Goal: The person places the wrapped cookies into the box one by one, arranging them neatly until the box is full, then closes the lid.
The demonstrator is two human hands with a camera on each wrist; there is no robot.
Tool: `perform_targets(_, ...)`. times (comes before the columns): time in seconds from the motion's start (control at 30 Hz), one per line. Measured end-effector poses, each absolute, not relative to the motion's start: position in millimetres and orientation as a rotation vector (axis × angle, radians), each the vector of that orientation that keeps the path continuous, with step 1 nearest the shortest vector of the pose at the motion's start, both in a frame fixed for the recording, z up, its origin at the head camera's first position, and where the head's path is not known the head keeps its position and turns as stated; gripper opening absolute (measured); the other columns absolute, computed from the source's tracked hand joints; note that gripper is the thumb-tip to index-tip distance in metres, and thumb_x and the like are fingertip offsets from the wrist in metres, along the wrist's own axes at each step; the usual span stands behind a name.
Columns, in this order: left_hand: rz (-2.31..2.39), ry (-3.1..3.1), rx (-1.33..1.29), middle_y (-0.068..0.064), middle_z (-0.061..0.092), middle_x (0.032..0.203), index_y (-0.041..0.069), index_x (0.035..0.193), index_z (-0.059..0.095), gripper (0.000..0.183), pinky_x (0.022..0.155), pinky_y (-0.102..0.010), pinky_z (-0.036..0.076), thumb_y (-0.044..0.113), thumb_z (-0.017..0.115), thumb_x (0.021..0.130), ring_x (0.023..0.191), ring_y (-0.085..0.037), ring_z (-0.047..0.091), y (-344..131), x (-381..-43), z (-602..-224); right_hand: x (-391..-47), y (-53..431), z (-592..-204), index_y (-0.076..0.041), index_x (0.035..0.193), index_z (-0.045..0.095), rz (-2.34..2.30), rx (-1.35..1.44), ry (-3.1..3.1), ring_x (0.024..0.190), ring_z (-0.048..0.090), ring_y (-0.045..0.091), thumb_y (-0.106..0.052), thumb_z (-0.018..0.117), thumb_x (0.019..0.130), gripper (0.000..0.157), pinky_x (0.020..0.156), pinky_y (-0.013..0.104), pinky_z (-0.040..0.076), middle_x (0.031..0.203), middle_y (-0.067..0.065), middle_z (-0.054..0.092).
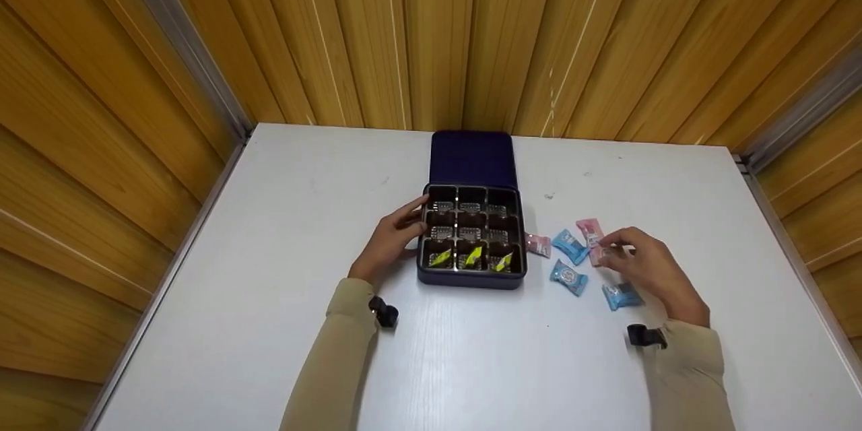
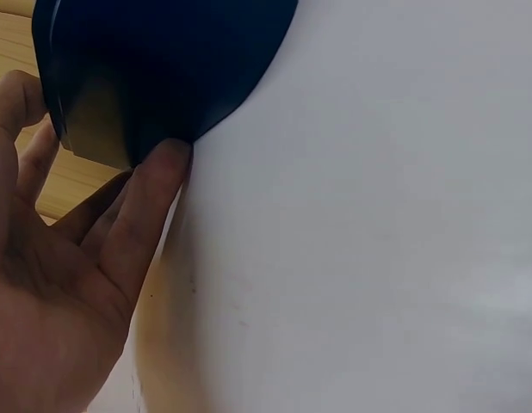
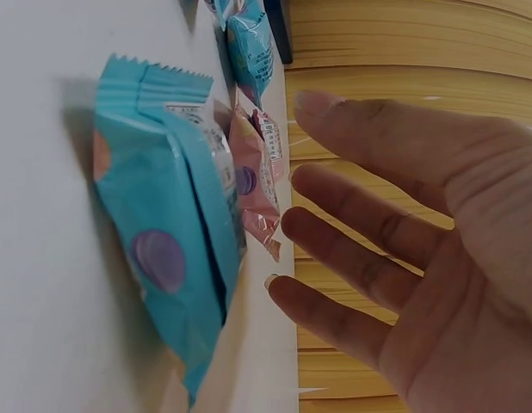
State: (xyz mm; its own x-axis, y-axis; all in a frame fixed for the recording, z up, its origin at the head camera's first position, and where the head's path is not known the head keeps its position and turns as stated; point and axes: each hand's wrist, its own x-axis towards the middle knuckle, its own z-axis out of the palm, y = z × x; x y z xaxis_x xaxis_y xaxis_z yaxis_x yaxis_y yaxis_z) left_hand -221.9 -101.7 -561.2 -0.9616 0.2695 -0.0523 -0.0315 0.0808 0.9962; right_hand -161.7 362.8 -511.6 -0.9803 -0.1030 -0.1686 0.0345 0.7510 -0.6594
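A dark blue box (image 1: 471, 279) holds a brown divided tray with several compartments. Three yellow-green wrapped packets (image 1: 473, 256) lie in its near row, one in each compartment. Against the box's left side rests my left hand (image 1: 394, 236), thumb and fingertips touching it; in the left wrist view the thumb meets the dark blue wall (image 2: 180, 60). My right hand (image 1: 646, 262) is over a pink wrapped packet (image 1: 597, 256), fingertips close to it. Seen from the right wrist, thumb and fingers are spread beside the pink packet (image 3: 253, 172), with nothing between them.
Blue wrapped packets (image 1: 570, 279) and pink ones (image 1: 539, 244) are scattered right of the box. The box's lid (image 1: 471, 158) lies back behind it. A white table (image 1: 303, 215) is bordered by wood-patterned walls (image 1: 431, 40).
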Motion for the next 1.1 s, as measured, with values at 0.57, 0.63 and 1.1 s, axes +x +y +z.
perform_targets(0.57,1.973,2.137,0.217,-0.017,0.056,0.153,0.028,0.161,0.051,0.06,0.091,-0.053,0.06,0.015,0.065,0.104,0.129,-0.034,0.062,-101.8,-218.2,-558.0,-161.5,363.0,-521.1,0.002,0.13,0.068,-1.021,-0.139,2.787,0.116,0.06,0.04,-0.003,0.075,0.098,0.033,0.105,0.058,0.05,0.127,0.023,0.065)
perform_targets(0.63,1.986,2.12,0.214,-0.018,0.056,0.153,0.028,0.16,0.051,0.06,0.09,-0.053,0.06,0.015,0.065,0.104,0.128,-0.035,0.062,-101.9,-218.7,-558.0,-161.9,363.3,-521.1,0.002,0.13,0.068,-1.007,-0.143,2.789,0.116,0.06,0.041,-0.003,0.075,0.098,0.033,0.105,0.059,0.05,0.127,0.023,0.065)
perform_targets(1.1,1.958,2.176,0.226,-0.016,0.059,0.15,0.029,0.16,0.052,0.06,0.093,-0.051,0.06,0.013,0.064,0.103,0.127,-0.032,0.063,-101.1,-220.2,-559.4,-160.2,363.9,-519.1,-0.003,0.139,0.064,-1.062,-0.068,2.729,0.12,0.056,0.041,-0.009,0.065,0.106,0.034,0.109,0.06,0.047,0.137,0.023,0.062)
